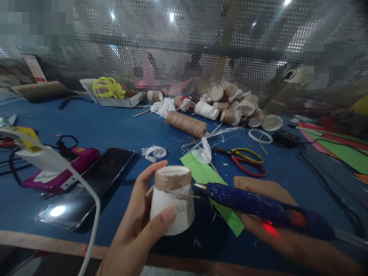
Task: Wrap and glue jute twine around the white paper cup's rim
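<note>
My left hand [143, 218] grips a white paper cup [169, 214], held upside down or narrow end up, with its thumb across the front. Brown jute twine [173, 182] wraps the cup's upper part, and a loose strand sticks out to the right. My right hand [258, 199] is closed around a dark blue glue gun [247, 203]. The gun's metal nozzle points left and is at the cup's right side, close to the twine; whether it touches cannot be made out. A red light glows on the gun's underside.
A green paper strip [212, 188] lies behind the cup, near scissors [244, 159] and a jute twine roll [186, 123]. Several wrapped cups [230, 103] are piled at the back. A phone [89, 188] and a white cable [96, 207] are at left. Coloured sheets [342, 145] lie at right.
</note>
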The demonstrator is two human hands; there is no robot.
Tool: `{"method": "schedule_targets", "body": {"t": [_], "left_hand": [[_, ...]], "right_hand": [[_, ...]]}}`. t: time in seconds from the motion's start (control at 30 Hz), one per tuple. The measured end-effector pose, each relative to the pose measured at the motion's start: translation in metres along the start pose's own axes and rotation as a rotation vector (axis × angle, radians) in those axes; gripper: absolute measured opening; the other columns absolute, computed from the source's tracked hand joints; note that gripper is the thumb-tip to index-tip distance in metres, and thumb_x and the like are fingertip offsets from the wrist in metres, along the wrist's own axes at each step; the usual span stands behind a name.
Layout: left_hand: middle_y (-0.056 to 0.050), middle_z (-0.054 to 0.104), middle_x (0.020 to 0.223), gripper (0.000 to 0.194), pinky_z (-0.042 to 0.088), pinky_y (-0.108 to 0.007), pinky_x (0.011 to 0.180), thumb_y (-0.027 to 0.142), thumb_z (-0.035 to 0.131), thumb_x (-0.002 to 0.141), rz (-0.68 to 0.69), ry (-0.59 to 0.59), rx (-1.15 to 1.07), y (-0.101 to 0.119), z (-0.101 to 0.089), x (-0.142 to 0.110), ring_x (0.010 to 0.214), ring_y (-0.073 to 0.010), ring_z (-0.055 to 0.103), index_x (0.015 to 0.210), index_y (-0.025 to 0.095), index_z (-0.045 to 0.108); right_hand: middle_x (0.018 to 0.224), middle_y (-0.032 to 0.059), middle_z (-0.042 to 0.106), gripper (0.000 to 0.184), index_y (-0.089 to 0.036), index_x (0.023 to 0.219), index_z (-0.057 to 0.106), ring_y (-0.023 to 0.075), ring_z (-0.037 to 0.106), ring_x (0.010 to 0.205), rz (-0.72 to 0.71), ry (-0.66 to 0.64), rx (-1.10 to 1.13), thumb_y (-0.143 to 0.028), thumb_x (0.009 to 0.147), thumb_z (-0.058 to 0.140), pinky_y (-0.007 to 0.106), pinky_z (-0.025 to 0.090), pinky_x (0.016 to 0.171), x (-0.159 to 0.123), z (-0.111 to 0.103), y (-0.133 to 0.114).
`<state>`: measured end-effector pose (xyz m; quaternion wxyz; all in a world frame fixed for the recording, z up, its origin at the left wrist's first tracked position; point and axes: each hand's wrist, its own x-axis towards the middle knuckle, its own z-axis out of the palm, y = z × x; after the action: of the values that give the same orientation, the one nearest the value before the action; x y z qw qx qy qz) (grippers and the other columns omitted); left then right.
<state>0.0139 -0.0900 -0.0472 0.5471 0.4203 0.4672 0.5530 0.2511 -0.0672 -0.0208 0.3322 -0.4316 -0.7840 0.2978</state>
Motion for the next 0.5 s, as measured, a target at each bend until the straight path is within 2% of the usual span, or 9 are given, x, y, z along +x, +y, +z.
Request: {"method": "schedule_targets", "body": {"t": [0.07, 0.23, 0.4, 0.5], "left_hand": [[-0.003, 0.08, 0.119, 0.061, 0.062, -0.037, 0.074, 0.053, 0.075, 0.086, -0.025, 0.015, -0.011, 0.0, 0.001, 0.0, 0.097, -0.0334, 0.078, 0.14, 0.043, 0.048], [-0.004, 0.079, 0.12, 0.061, 0.062, -0.037, 0.072, 0.051, 0.074, 0.088, -0.026, 0.04, -0.014, 0.003, 0.004, -0.001, 0.092, -0.0313, 0.077, 0.142, 0.042, 0.047], [-0.002, 0.078, 0.123, 0.063, 0.061, -0.03, 0.077, 0.052, 0.076, 0.087, -0.044, 0.027, -0.007, 0.002, 0.004, -0.003, 0.097, -0.0265, 0.076, 0.143, 0.045, 0.047], [-0.002, 0.077, 0.126, 0.065, 0.06, -0.025, 0.082, 0.049, 0.077, 0.088, -0.038, 0.027, 0.007, 0.002, 0.004, -0.004, 0.099, -0.0227, 0.077, 0.144, 0.043, 0.046]], "right_hand": [[0.057, -0.0047, 0.054, 0.023, -0.027, 0.066, 0.046, 0.0163, 0.05, 0.047, 0.02, 0.03, 0.027, -0.019, 0.081, 0.062, 0.029, 0.037, 0.044, 0.0, 0.001, 0.001], [0.058, -0.0035, 0.054, 0.021, -0.027, 0.068, 0.052, 0.0175, 0.053, 0.049, 0.084, 0.008, -0.028, -0.021, 0.084, 0.064, 0.029, 0.04, 0.043, 0.0, -0.001, 0.003], [0.059, -0.0038, 0.056, 0.022, -0.027, 0.071, 0.057, 0.0169, 0.054, 0.048, 0.086, 0.212, 0.058, -0.029, 0.089, 0.07, 0.028, 0.046, 0.042, -0.002, 0.005, 0.011], [0.078, -0.0021, 0.07, 0.013, -0.03, 0.089, 0.069, 0.0184, 0.068, 0.063, 0.113, 0.289, 0.082, -0.039, 0.088, 0.078, 0.029, 0.059, 0.055, -0.003, 0.013, 0.014]]}}
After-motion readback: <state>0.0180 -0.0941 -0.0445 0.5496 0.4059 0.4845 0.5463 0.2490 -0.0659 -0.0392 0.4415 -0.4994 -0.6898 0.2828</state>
